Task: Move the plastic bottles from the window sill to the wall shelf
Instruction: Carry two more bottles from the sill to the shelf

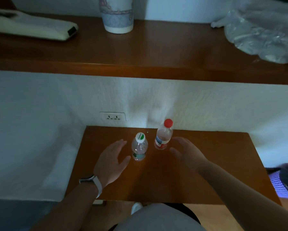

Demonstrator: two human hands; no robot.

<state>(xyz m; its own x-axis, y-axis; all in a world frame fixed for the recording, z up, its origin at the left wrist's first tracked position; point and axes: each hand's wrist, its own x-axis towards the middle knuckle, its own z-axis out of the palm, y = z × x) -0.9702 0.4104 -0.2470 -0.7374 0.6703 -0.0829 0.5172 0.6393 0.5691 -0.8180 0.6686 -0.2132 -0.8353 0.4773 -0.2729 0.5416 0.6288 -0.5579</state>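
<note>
Bottles upright between hands: white-cap bottle (139,147) just beside left hand (112,161), red-cap bottle (163,134) beside right hand (186,153); both hands spread, gripping nothing

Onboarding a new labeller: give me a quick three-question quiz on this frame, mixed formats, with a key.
1. True or false: the left hand is closed around the white-capped bottle.
2. Which bottle stands nearer the wall? A) the red-capped bottle B) the white-capped bottle C) both level
3. Fill in: the long wooden shelf above carries a white patterned ____ near its middle.

Key:
1. False. The hand is open beside the bottle, not gripping it; the right hand is likewise open beside the red-capped one.
2. A
3. cup
</note>
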